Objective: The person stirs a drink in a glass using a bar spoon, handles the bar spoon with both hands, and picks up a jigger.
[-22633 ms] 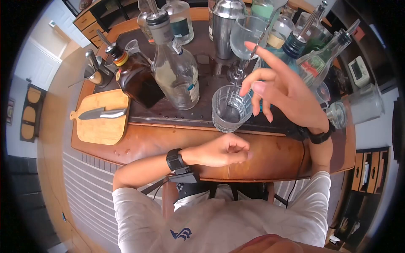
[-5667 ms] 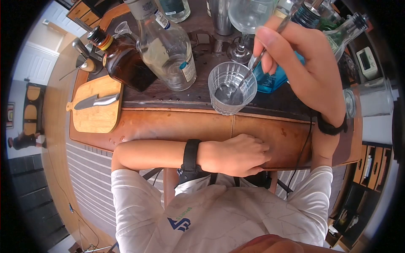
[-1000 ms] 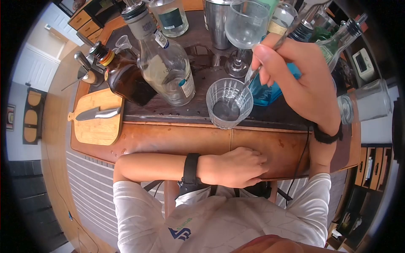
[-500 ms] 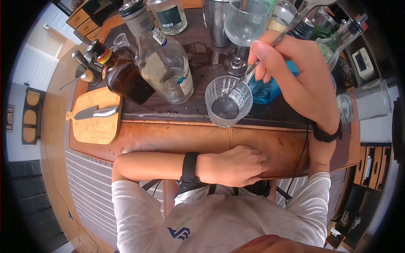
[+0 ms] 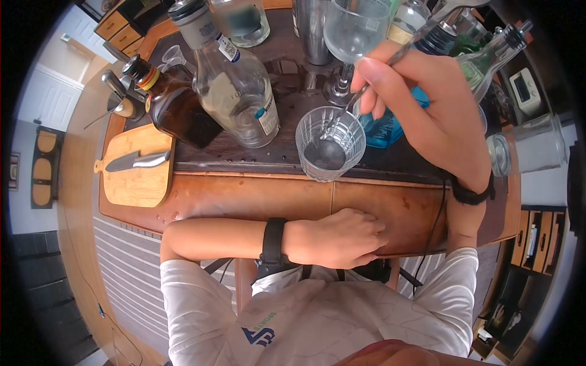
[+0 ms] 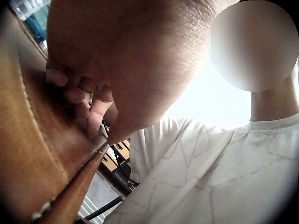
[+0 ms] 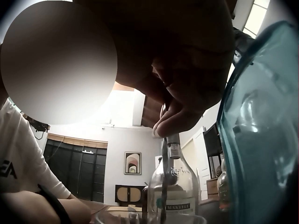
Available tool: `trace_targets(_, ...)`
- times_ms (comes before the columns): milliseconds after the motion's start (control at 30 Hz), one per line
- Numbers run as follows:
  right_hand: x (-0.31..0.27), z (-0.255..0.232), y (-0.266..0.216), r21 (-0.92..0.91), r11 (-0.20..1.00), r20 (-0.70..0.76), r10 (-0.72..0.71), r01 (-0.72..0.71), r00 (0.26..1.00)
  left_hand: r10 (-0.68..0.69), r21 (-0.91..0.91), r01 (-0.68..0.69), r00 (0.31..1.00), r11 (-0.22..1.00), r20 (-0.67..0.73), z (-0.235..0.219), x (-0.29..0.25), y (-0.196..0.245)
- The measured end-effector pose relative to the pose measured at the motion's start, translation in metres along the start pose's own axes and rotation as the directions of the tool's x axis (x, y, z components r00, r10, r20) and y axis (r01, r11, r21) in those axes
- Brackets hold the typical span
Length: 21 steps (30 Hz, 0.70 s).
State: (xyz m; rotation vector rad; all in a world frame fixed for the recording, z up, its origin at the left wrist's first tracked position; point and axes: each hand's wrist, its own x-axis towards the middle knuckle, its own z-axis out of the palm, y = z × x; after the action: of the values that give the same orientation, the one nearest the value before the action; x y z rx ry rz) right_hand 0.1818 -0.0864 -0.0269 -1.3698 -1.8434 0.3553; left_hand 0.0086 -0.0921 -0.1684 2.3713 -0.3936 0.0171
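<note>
My right hand (image 5: 430, 110) pinches the twisted shaft of a metal bar spoon (image 5: 404, 50) between thumb and fingers. The spoon slants down into a cut-glass tumbler (image 5: 330, 146) near the table's padded front edge. In the right wrist view, the spoon's shaft (image 7: 164, 182) runs down from the fingertips past the glass rim (image 7: 105, 218). My left hand (image 5: 336, 238) rests on the brown leather edge (image 5: 274, 195), holding nothing. Its fingers (image 6: 96, 112) are loosely curled against the leather in the left wrist view. A blue bottle (image 5: 387, 125) stands right behind the tumbler, partly hidden by my right hand.
Left of the tumbler stand a clear bottle (image 5: 241, 97) and a dark brown bottle (image 5: 183, 113). A knife (image 5: 137, 161) lies on a wooden cutting board (image 5: 137, 188). Behind are a stemmed glass (image 5: 357, 30) and a metal shaker (image 5: 314, 36). A glass jar (image 5: 531, 146) lies at right.
Since 22.6 s ago, my left hand has lowered onto the leather, and my right hand has gone from spread fingers to pinching the spoon. Over the last second, hand and spoon shift slightly left.
</note>
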Motion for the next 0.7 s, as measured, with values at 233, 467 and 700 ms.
trace_targets(233, -0.0017, -0.0035, -0.0044, -0.039, 0.999, -0.039, -0.010, 0.009, 0.999, 0.003, -0.001, -0.003, 1.000, 1.000, -0.006, -0.0029, -0.0002, 0.0009)
trace_targets(467, -0.0024, 0.0015, -0.0039, 0.063, 0.998, -0.013, -0.018, 0.019, 1.000, -0.002, -0.001, 0.002, 1.000, 1.000, 0.003, -0.0005, -0.0001, 0.0000)
trace_targets(700, -0.0008, -0.0003, 0.0006, -0.061, 0.997, -0.026, -0.046, 0.044, 0.999, -0.001, 0.002, 0.001, 1.000, 1.000, -0.004, 0.0013, -0.0005, -0.0010)
